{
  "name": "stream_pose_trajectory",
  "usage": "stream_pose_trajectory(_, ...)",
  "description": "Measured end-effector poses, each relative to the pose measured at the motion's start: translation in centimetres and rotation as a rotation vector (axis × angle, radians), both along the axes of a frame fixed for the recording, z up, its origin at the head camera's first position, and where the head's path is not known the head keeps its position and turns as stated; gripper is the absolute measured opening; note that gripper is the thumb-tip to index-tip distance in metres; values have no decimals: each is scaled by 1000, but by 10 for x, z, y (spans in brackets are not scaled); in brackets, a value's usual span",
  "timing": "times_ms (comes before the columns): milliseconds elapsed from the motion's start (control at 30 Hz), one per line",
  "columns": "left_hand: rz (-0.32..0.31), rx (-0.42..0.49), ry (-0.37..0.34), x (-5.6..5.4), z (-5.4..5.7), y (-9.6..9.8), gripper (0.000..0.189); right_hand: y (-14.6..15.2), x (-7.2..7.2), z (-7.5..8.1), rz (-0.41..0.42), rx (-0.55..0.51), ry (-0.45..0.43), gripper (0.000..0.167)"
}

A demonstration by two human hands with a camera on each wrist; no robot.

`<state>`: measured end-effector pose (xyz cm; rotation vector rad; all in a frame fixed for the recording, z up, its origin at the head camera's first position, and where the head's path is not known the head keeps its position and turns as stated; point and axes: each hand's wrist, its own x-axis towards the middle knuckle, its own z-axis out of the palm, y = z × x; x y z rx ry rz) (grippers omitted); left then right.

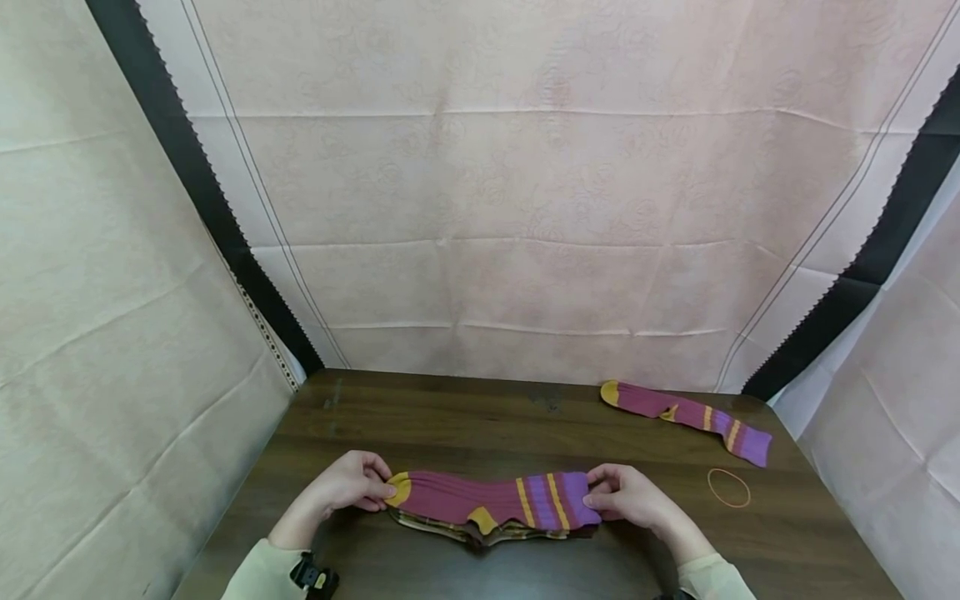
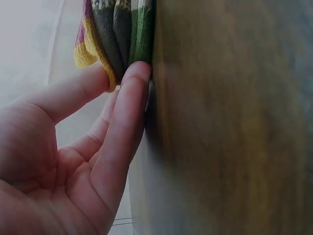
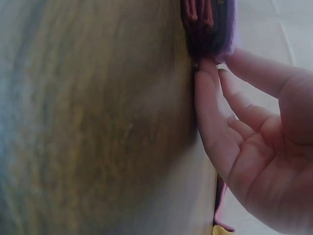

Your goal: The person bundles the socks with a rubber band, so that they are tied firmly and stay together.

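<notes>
A stack of knitted socks lies flat near the table's front, topped by a maroon sock (image 1: pixel 450 490) with yellow toe and heel and a purple striped cuff. Brown and green socks (image 2: pixel 141 36) show beneath it. At the toe end, my left hand (image 1: pixel 358 482) pinches the stack, thumb on the yellow toe and a fingertip low at the green sock. My right hand (image 1: pixel 626 498) pinches the cuff end, thumb against the purple edge (image 3: pixel 229 29) and fingers at its underside.
Another maroon sock (image 1: pixel 645 402) with the same stripes lies at the back right of the wooden table (image 1: pixel 450 417). A thin rubber band (image 1: pixel 728 502) rests in front of it. Pale fabric walls (image 1: pixel 525 292) surround the table at the back and sides.
</notes>
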<state>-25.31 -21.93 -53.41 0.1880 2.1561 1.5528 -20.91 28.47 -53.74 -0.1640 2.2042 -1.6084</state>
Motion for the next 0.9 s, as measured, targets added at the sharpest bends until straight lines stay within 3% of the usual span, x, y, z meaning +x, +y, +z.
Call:
stream_pose_trajectory(233, 0, -2, -1, -1, 1, -1, 26, 1, -1, -1, 5, 2, -5, 37)
stream_pose_trajectory(567, 21, -27, 50, 0, 4, 0, 29, 5, -1, -3, 4, 12, -12, 40)
stream_pose_trajectory(900, 86, -56, 123, 1, 13, -3, 34, 12, 0, -3, 22, -9, -18, 42)
